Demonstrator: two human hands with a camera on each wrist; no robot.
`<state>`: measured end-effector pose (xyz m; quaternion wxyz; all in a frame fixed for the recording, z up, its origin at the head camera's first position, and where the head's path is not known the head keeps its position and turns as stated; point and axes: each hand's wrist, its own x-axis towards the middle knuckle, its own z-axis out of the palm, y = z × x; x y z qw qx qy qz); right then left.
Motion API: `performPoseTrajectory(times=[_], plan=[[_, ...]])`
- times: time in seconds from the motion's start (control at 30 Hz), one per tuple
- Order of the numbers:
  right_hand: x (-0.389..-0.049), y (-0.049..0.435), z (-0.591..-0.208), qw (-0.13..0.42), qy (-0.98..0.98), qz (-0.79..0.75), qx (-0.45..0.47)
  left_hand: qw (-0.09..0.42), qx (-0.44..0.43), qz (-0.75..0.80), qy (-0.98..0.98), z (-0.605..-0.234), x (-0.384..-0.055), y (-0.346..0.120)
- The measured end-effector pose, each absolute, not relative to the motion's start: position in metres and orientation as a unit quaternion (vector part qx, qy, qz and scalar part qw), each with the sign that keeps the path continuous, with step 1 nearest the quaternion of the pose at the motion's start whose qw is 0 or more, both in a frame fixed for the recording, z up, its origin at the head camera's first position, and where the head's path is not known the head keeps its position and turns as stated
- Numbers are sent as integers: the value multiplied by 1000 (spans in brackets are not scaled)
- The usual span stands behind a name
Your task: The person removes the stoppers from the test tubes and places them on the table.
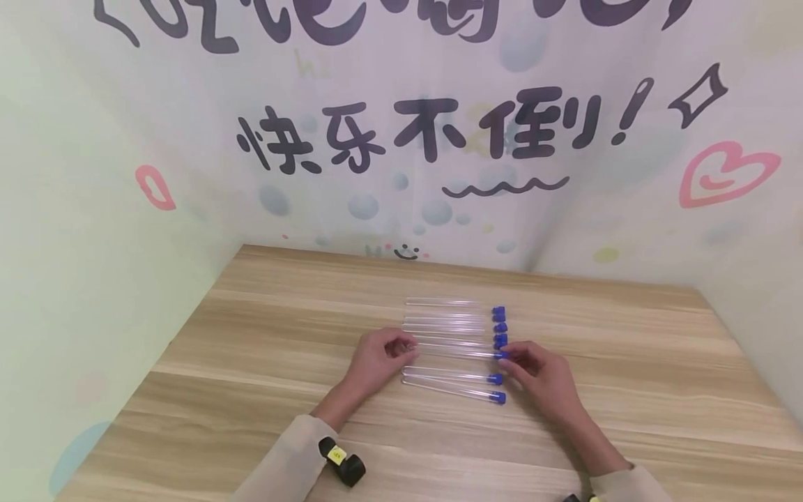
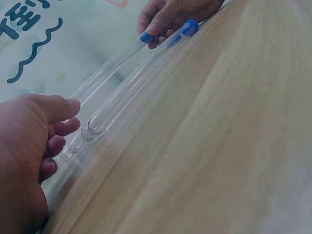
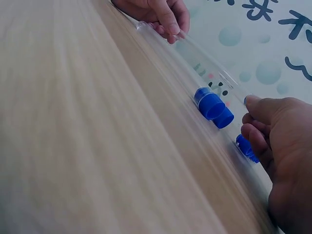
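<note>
A clear test tube (image 1: 458, 351) with a blue cap is held crosswise between the two hands, raised over the table in both wrist views. My left hand (image 1: 378, 359) pinches its rounded end between thumb and fingers. At the other end, the thumb and fingers of my right hand (image 1: 546, 380) pinch the blue cap (image 3: 245, 100). Nearer to me lie two capped test tubes (image 1: 450, 388), their blue caps (image 1: 497, 397) to the right. Beyond the hands, several more clear tubes (image 1: 444, 322) lie side by side, with small blue caps (image 1: 498, 311) by their right ends.
Everything lies on a wood-grain table (image 1: 263, 335). A printed cloth (image 1: 401, 160) with dark lettering hangs behind its back edge, and pale walls stand at the sides. A black wrist device (image 1: 348, 468) with a yellow label is on the left sleeve (image 1: 285, 453).
</note>
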<state>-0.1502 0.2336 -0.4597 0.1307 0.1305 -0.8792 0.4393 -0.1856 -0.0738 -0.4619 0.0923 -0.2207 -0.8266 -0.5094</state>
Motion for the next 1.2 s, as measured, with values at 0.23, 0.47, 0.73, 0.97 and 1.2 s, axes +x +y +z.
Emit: performPoseTrajectory(times=[0.23,0.47,0.73,0.97,1.2], plan=[[-149,232,-457,131,-877,449,109,103,-241,-523,-811,-460,-185,-74],[-150,232,-455,144,-887,428,95,104,-259,-524,-805,-459,-184,-74],[-150,232,-457,145,-886,428,105,108,-241,-528,-807,-458,-182,-74],[-150,233,-457,132,-884,432,121,103,-225,-523,-816,-459,-182,-75],[-149,232,-459,105,-877,454,119,91,-205,-522,-823,-461,-184,-76]])
